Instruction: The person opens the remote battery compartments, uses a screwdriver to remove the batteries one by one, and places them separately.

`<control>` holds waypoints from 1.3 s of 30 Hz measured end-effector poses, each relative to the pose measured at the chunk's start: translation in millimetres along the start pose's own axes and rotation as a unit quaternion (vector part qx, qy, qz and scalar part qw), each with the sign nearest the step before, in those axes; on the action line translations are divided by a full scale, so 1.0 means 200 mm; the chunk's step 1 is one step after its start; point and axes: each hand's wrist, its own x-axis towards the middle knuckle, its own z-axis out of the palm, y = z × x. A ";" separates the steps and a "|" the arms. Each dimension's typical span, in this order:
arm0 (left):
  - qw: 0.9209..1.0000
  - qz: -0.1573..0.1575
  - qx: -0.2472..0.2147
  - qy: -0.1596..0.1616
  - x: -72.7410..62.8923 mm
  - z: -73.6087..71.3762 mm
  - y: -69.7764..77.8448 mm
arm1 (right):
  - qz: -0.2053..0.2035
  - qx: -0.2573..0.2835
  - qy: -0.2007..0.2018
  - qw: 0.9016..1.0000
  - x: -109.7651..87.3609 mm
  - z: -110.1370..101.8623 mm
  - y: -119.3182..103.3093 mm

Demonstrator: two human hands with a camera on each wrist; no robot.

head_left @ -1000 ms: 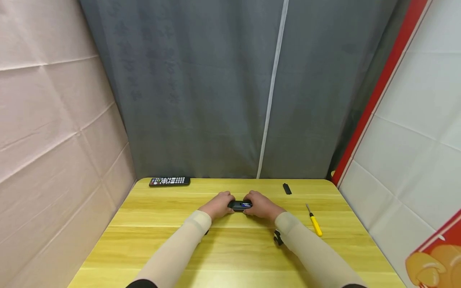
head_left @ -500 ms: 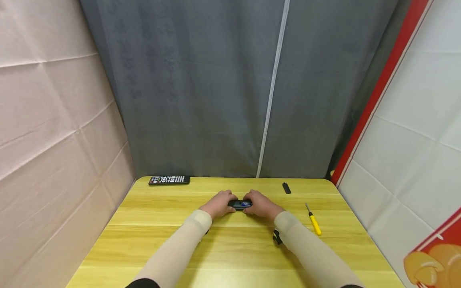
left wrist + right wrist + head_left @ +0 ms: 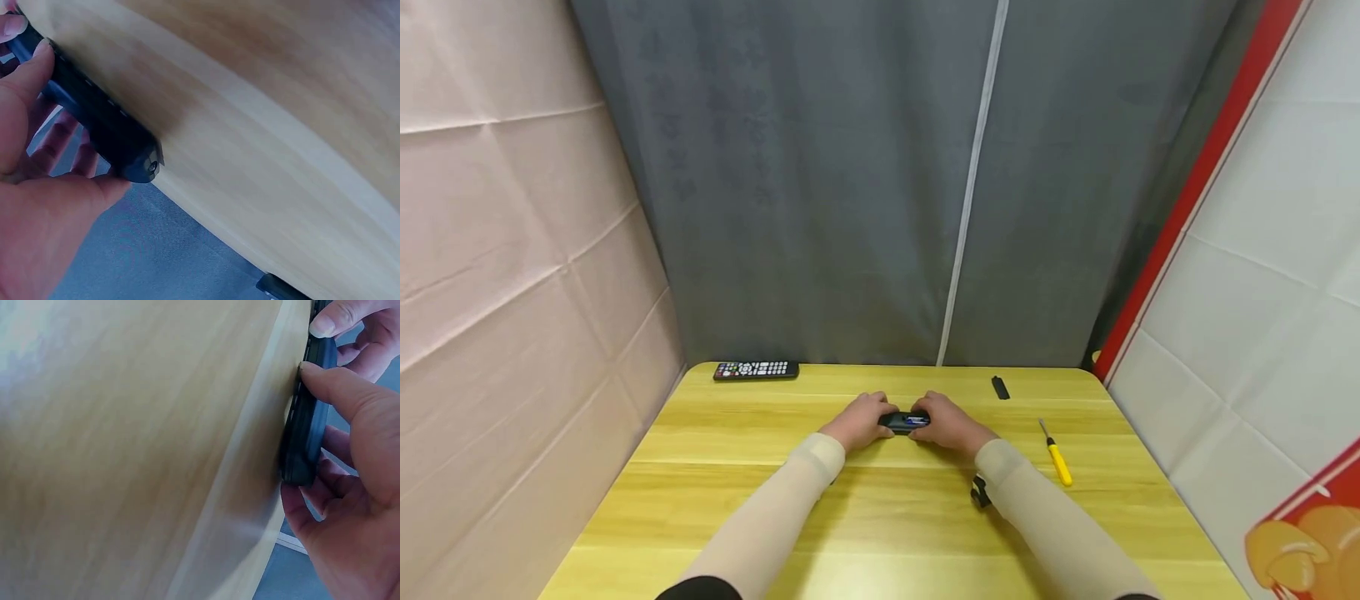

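Note:
A black remote control [image 3: 897, 423] lies back up between my hands, low over the table. Its battery compartment is uncovered, and blue-wrapped batteries [image 3: 917, 420] show toward its right end. My left hand [image 3: 859, 422] grips the left end, the thumb along the near side. On the other end, my right hand [image 3: 951, 423] holds with its thumb on the near side and fingers beyond. Both wrist views show the remote's dark long edge close to the wood; its battery side is hidden there. A small black battery cover [image 3: 1001, 387] lies apart at the back right.
Another black remote [image 3: 756, 370], buttons up, lies along the back left edge of the wooden table [image 3: 880, 517]. A yellow-handled screwdriver [image 3: 1057, 457] lies right of my right hand. A grey curtain [image 3: 820, 208] hangs behind the table.
The head view has shifted slightly. Both hands keep their hold on the remote, and my left thumb and fingers sit a little further along it toward the right.

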 end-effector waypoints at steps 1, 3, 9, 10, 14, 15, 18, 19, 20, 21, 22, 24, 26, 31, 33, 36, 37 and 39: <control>1.000 0.000 0.002 0.000 0.00 0.00 0.00 | 0.003 -0.001 0.002 1.000 -0.01 0.00 0.00; 1.000 -0.001 0.003 -0.002 0.01 0.00 0.01 | 0.009 -0.004 0.006 1.000 -0.02 -0.01 0.01; 1.000 -0.011 -0.009 -0.006 0.00 -0.01 0.01 | 0.039 -0.015 0.023 0.999 -0.08 -0.04 0.03; 1.000 -0.014 -0.012 -0.008 -0.01 -0.01 0.01 | 0.043 -0.016 0.024 0.999 -0.09 -0.04 0.04; 0.999 -0.027 -0.019 -0.014 -0.02 -0.02 -0.01 | 0.049 -0.013 0.027 0.998 -0.12 -0.07 0.06; 0.999 -0.030 -0.019 -0.016 -0.02 -0.02 -0.01 | 0.049 -0.010 0.027 0.998 -0.13 -0.07 0.07; 0.999 -0.032 -0.017 -0.019 -0.02 -0.02 -0.01 | 0.047 -0.005 0.032 0.998 -0.14 -0.09 0.08; 0.999 -0.031 -0.015 -0.020 -0.02 -0.02 -0.02 | 0.046 -0.003 0.032 0.998 -0.15 -0.10 0.08; 0.999 -0.030 -0.011 -0.021 -0.02 -0.02 -0.02 | 0.046 -0.001 0.033 0.998 -0.15 -0.11 0.08; 0.999 -0.029 -0.008 -0.023 -0.03 -0.02 -0.02 | 0.045 0.000 0.034 0.998 -0.16 -0.11 0.08; 0.999 -0.028 -0.006 -0.025 -0.03 -0.02 -0.02 | 0.045 0.000 0.034 0.998 -0.16 -0.12 0.08; 0.999 -0.027 0.000 -0.030 -0.03 -0.03 -0.01 | 0.045 0.001 0.034 0.998 -0.18 -0.13 0.08; 0.999 -0.026 0.003 -0.036 -0.04 -0.03 0.00 | 0.043 -0.001 0.034 0.999 -0.19 -0.14 0.08; 0.999 -0.025 -0.003 -0.041 -0.05 -0.05 0.05 | 0.049 -0.005 0.040 0.998 -0.24 -0.17 0.08; 0.999 -0.025 -0.003 -0.043 -0.04 -0.05 0.06 | 0.055 -0.005 0.043 0.998 -0.26 -0.19 0.08; 0.999 -0.024 -0.001 -0.043 -0.04 -0.04 0.07 | 0.066 -0.006 0.047 0.997 -0.29 -0.20 0.09; 0.999 -0.025 0.000 -0.044 -0.04 -0.04 0.07 | 0.069 -0.007 0.049 0.996 -0.30 -0.21 0.09; 0.999 -0.026 0.003 -0.045 -0.03 -0.03 0.07 | 0.076 -0.010 0.055 0.996 -0.32 -0.22 0.10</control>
